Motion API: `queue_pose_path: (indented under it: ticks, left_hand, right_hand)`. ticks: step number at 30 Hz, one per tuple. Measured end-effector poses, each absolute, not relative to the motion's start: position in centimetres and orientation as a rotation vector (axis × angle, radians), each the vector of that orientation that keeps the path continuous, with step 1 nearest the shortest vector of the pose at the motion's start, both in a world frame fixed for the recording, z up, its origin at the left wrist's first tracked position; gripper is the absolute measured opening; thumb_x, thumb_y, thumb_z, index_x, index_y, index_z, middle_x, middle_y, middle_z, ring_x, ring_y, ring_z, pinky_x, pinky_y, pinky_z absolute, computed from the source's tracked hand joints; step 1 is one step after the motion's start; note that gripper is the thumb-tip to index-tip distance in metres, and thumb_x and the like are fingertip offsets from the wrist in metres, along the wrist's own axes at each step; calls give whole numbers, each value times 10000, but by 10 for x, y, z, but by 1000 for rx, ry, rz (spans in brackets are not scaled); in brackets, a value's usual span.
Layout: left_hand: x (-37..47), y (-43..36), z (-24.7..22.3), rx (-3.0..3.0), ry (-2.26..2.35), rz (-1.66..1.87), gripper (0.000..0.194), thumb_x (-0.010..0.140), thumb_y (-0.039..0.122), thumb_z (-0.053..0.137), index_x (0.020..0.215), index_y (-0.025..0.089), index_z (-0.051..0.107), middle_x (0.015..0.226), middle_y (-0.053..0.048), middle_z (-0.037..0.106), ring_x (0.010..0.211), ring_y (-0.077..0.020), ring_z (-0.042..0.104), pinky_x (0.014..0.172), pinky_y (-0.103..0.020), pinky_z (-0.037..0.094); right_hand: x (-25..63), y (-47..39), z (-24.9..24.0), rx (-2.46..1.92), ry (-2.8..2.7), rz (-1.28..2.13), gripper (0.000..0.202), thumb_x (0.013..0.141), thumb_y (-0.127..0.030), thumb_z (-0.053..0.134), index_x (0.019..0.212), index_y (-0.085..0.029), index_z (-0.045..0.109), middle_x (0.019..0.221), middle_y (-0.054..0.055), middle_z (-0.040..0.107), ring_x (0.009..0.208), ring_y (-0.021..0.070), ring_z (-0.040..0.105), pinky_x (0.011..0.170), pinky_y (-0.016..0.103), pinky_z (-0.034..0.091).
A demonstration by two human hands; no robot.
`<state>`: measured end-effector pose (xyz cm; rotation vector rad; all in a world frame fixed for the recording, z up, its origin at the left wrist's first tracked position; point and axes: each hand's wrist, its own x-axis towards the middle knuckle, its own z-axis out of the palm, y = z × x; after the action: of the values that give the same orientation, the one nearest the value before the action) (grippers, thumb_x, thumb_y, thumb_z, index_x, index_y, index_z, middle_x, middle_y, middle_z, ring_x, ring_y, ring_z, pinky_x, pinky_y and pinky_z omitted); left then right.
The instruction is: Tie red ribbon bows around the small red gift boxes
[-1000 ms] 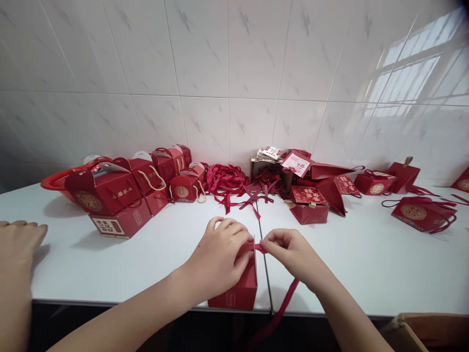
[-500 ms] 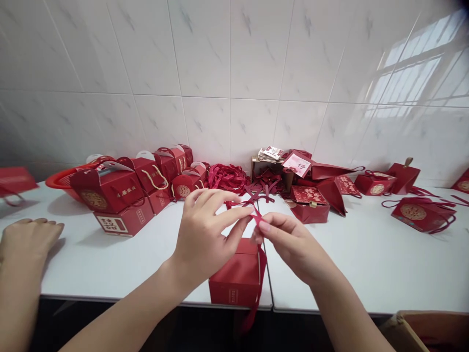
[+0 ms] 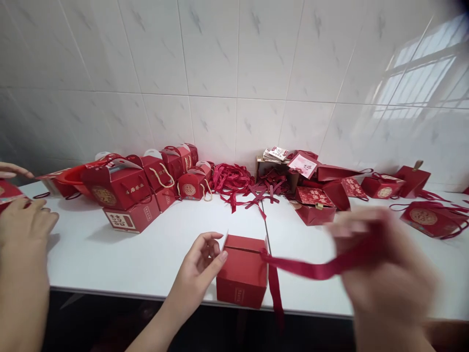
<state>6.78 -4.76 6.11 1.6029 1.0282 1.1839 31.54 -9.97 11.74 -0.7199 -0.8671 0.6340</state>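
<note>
A red gift box [image 3: 242, 269] stands near the front edge of the white table. My left hand [image 3: 200, 274] is at its left side, thumb against the box's upper left edge and fingers curled beside the left flap. A dark red ribbon [image 3: 315, 270] runs from the box's right top edge, stretched out to the right. Its far end is in my right hand [image 3: 384, 274], which is raised, closed round the ribbon and blurred by motion. Another length of ribbon hangs down the box's right side past the table edge.
Stacked red boxes [image 3: 117, 193] and a red basket [image 3: 71, 177] stand on the left. Behind lies a heap of ribbons [image 3: 230, 177]. More boxes [image 3: 315, 205] and bags are at the right. Another person's hands [image 3: 27, 220] work at the far left.
My right hand has swung right and nearer with the ribbon, which is now drawn out from the box. My left hand has come down from the ribbon to the box's left side.
</note>
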Motion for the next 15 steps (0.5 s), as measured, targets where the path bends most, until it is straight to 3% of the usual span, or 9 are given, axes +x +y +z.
queue_pose_path:
  ticks: [6, 10, 15]
  left_hand:
    - [74, -51, 60, 1160, 917, 1237, 239, 794, 372, 639, 953, 210, 563, 970, -22, 538, 824, -150, 537, 696, -235, 447]
    - [74, -51, 56, 1054, 806, 1248, 191, 821, 334, 612, 956, 208, 562, 981, -22, 566, 817, -151, 562, 722, -261, 463]
    - [73, -51, 54, 1018, 771, 1249, 183, 832, 310, 602, 968, 199, 553, 1032, -41, 585, 874, -174, 586, 726, -265, 461]
  right_hand:
    - [238, -44, 94, -946, -1421, 1045, 308, 834, -419, 539, 654, -173, 497, 633, -20, 455, 609, 112, 418, 573, 232, 340]
    - [228, -35, 87, -1084, -1688, 1053, 286, 826, -351, 493, 610, -165, 480, 675, -7, 478, 649, 117, 440, 616, 242, 344]
    - [226, -32, 84, -1203, -1716, 1060, 286, 831, -351, 455, 608, -172, 462, 640, -18, 449, 608, 111, 403, 562, 238, 309]
